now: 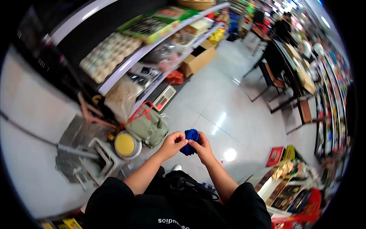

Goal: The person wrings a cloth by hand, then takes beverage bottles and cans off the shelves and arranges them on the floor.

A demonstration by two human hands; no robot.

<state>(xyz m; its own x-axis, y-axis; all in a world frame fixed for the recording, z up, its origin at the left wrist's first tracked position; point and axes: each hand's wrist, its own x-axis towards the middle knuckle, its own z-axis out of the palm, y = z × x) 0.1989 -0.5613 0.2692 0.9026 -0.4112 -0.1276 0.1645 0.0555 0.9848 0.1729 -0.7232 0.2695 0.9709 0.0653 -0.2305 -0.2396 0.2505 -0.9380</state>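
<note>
A bunched, dark blue piece of cloth (190, 150) with folds is held up in front of my body, above the floor. My right hand (204, 148) is closed on it, thumb across the near face and fingers behind its right side. My left hand (173, 145) is closed in a pinch at the cloth's left edge, its thumb and fingertips meeting close to the right thumb. Fingers on the far side of the cloth are partly hidden.
At left, a shelf (129, 63) holds egg trays (108, 55) and bagged goods. A green bag (146, 126) and a yellow-topped tub (125, 144) stand below it. Chairs (271, 76) and a table are at right; packaged goods (289, 187) fill the lower right.
</note>
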